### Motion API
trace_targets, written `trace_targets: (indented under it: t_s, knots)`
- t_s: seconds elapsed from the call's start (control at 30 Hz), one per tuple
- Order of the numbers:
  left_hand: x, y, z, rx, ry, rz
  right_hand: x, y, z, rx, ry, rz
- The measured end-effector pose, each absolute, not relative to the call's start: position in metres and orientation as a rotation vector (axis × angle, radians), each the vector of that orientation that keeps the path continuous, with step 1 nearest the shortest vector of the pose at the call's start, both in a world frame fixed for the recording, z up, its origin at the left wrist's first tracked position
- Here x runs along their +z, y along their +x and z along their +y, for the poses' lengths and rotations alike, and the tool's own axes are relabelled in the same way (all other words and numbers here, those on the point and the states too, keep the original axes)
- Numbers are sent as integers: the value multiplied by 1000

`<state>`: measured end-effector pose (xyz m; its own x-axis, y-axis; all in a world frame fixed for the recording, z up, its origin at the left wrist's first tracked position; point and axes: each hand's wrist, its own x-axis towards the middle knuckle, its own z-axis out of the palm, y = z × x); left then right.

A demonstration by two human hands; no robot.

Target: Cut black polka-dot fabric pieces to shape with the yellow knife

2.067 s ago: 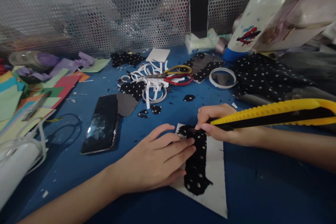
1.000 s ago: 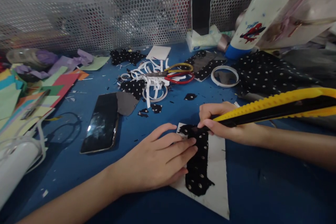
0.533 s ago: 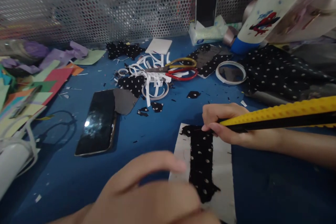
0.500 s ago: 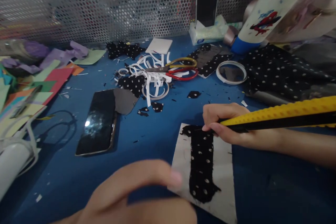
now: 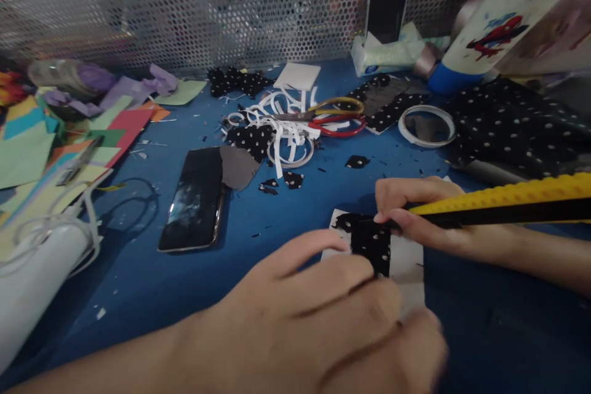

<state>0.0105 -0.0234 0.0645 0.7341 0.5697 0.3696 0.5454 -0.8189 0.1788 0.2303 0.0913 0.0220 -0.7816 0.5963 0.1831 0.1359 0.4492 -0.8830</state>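
Observation:
My right hand [image 5: 415, 209] grips a yellow-and-black utility knife [image 5: 503, 203], its tip end resting near the top of a strip of black fabric with white dots [image 5: 372, 246]. That strip lies on a small white card [image 5: 409, 268]. My left hand [image 5: 332, 314] is spread over the lower part of the card and strip, hiding both there. Its fingers are a little bent and apart, with the fingertips mostly hidden; I see nothing held in it. Beyond the card lies a small dotted scrap [image 5: 357, 162].
Around the blue table [image 5: 249, 271] lie a phone [image 5: 194, 200], scissors [image 5: 339, 117] on curled white paper strips [image 5: 281, 117], a tape roll [image 5: 427, 126], dotted fabric [image 5: 517, 126] and coloured paper [image 5: 132, 129]. A white bottle [image 5: 503, 24] stands right, before a perforated metal panel [image 5: 277, 6].
My left hand has moved right and forward, from beside the card to over its lower part. My right hand keeps the knife at the strip's top. The view has shifted left.

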Motion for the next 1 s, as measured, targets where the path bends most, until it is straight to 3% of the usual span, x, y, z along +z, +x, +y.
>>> trace_targets:
  t_s: [0.27, 1.0]
  knots:
    - [17, -1, -6, 605, 2977, 961, 24, 233, 94, 1250, -681, -2297]
    - [9, -10, -2, 501, 2891, 975, 20, 233, 97, 1248, -556, -2242]
